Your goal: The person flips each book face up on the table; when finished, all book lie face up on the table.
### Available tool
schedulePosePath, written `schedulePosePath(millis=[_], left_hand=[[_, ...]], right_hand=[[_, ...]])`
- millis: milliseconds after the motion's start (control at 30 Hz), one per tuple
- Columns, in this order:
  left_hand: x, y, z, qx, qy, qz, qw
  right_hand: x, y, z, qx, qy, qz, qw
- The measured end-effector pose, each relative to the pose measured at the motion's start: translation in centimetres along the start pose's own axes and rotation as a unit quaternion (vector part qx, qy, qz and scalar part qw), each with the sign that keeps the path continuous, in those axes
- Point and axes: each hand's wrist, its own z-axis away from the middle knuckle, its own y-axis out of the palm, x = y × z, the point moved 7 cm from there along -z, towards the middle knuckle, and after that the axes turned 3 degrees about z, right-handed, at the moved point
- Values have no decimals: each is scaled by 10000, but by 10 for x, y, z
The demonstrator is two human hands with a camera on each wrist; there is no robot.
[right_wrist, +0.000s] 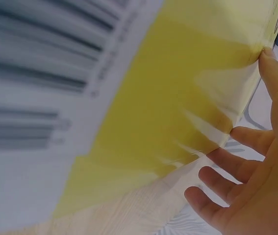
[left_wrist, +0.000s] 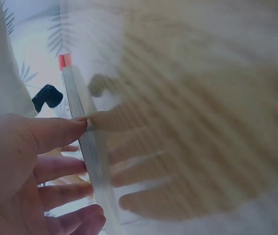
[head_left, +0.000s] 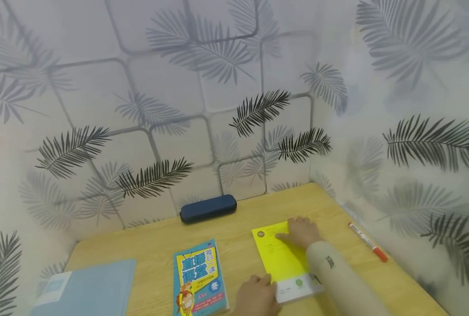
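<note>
The yellow book (head_left: 283, 265) is between both hands, over the surface (head_left: 155, 243), just right of the blue book (head_left: 198, 281). The left hand (head_left: 257, 296) touches its lower left edge, fingers spread. The right hand (head_left: 303, 235) touches its upper right edge, fingers also spread, near the marker (head_left: 368, 242).

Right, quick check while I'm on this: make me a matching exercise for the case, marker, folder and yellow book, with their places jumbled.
1. Case
2. Marker
3. Folder
4. Yellow book

A. along the right edge of the table
B. touched by left hand and right hand
C. by the back wall
D. near left

Pairs: 1-C, 2-A, 3-D, 4-B
</note>
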Motion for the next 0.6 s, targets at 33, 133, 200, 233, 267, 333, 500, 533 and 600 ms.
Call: schedulePosePath(millis=[33,133,200,233,267,333,500,533,600], left_hand=[[-1,1,0,66,-11,-80,9999],[-4,-2,-2,169,-52,-134,9998],[-4,-2,-4,186,-57,-173,9997],[-4,-1,-4,195,-67,-177,9996],[-4,-1,-5,205,-73,-171,9996],[-4,0,-5,191,-59,-215,9996],[-6,-3,-2,115,-49,-291,9995],[-6,-4,-2,106,-62,-304,9995],[-6,-4,-2,105,-97,-289,9995]], right_hand=[[0,1,-1,-2,-17,-12,10000],[0,0,-4,51,-35,-106,9999],[0,0,-7,143,-28,-226,9996],[-1,1,-8,215,-15,-265,9994],[-2,2,-10,266,-1,-296,9992],[-2,3,-11,340,24,-348,9988],[-1,-2,-8,339,29,-521,9981],[0,-3,-7,321,24,-553,9980],[1,-5,-7,260,11,-621,9977]])
